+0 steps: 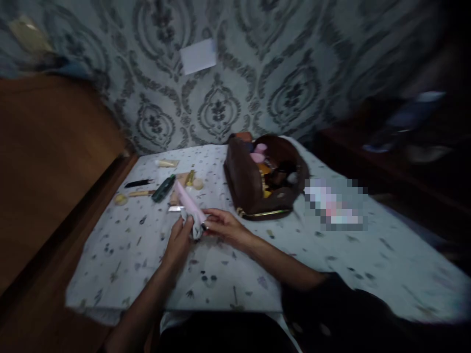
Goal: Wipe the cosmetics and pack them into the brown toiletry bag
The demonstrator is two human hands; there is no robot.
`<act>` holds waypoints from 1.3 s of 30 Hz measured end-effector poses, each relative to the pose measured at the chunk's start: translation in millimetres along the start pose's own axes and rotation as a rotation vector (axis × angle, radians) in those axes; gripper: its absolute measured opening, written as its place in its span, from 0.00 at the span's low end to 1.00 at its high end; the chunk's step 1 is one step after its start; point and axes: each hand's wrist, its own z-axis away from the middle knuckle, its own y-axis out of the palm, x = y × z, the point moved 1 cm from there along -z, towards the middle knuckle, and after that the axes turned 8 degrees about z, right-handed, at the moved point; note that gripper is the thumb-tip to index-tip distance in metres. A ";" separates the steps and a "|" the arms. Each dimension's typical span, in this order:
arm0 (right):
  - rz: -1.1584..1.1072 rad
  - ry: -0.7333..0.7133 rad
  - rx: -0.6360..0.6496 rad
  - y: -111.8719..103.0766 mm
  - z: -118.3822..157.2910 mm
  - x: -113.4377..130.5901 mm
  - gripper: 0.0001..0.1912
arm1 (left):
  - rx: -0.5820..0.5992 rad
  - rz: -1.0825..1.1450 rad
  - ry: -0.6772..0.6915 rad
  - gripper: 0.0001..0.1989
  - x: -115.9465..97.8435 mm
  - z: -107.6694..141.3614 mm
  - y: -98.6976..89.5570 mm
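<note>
Both hands meet over the middle of the patterned tablecloth (147,274). My left hand (180,235) is closed around a crumpled light cloth (194,229), which lies against the lower part of a pink tube (189,202). The fingers of my right hand (222,226) are closed on the tube's dark-tipped lower end. Beyond the hands lie a dark green bottle (164,189), a small gold tube (190,178) and a round pale jar (197,184). An open brown bag (243,179) full of small containers stands to the right of them.
A black slim item (138,183), a light brush-like stick (142,193), a cream tube (167,163) and a round yellowish item (120,199) lie at the left. A pixelated item (333,203) is right of the bag. A wooden cabinet (55,162) borders the table's left side.
</note>
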 end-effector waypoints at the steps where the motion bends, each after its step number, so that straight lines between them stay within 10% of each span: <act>1: 0.008 -0.015 0.023 1.1 0.6 0.0 0.36 | 0.047 -0.076 -0.012 0.20 0.7 8.0 4.8; 6: 0.190 -0.058 0.006 -4.5 -0.7 2.2 0.44 | 0.117 -0.278 -0.037 0.25 -4.8 15.8 5.7; 13: 0.172 0.025 -0.056 6.6 -6.0 10.4 0.26 | 0.319 -0.325 0.017 0.27 -30.4 -3.8 3.8; 39: -0.112 0.202 -0.243 12.0 -50.6 17.4 0.10 | 0.201 -0.298 0.251 0.22 -19.0 -54.7 -51.5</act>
